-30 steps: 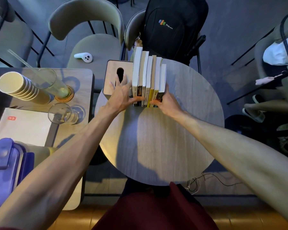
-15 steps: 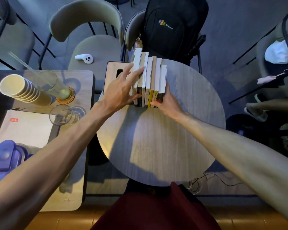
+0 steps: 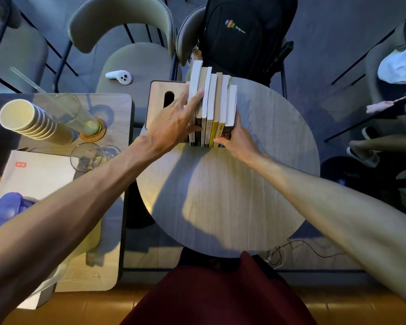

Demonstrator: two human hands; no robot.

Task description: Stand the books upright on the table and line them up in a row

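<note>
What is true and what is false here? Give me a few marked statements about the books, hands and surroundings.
1. The books stand upright in a row on the round table. True.
2. The left hand lies flat on the table, clear of the books. False: it rests against the leftmost books, fingers over their tops.
3. The right hand presses against the row's right end. True.
4. The backpack lies on the floor. False: it sits on a chair behind the table.
</note>
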